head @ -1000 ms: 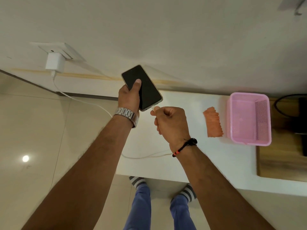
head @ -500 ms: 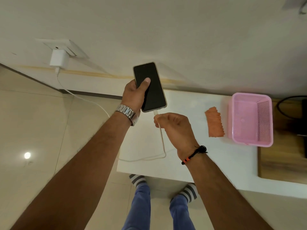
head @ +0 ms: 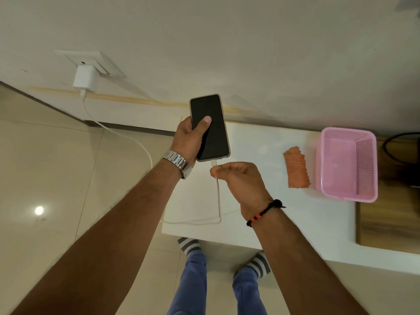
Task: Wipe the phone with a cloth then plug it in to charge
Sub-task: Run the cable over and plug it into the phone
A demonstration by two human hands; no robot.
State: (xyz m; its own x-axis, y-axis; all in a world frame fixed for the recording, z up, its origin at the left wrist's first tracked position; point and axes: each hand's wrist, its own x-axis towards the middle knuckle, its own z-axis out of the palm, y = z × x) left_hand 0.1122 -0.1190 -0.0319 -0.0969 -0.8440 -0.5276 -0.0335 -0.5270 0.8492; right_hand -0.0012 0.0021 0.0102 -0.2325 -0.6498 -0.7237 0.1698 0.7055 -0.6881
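Observation:
My left hand (head: pixel 188 137) grips a black phone (head: pixel 212 133) with a dark screen, thumb on the glass, above the left end of the white table (head: pixel 261 223). A white charging cable (head: pixel 218 196) runs into the phone's bottom edge. My right hand (head: pixel 238 180) pinches the cable just below the plug. The cable loops over the table and off its left edge up to a white charger (head: pixel 84 79) in a wall socket (head: pixel 91 62). A folded orange cloth (head: pixel 297 167) lies on the table to the right.
A pink plastic basket (head: pixel 348 164) stands right of the cloth. Past it is a wooden surface (head: pixel 386 214) with dark cables (head: pixel 395 146) at the right edge. Beige floor tiles lie to the left; my legs and striped socks show below the table's front edge.
The phone turned from slanted to nearly upright in my left hand. The cable plug went into the phone's bottom edge, and my right hand drew back a little down the cable.

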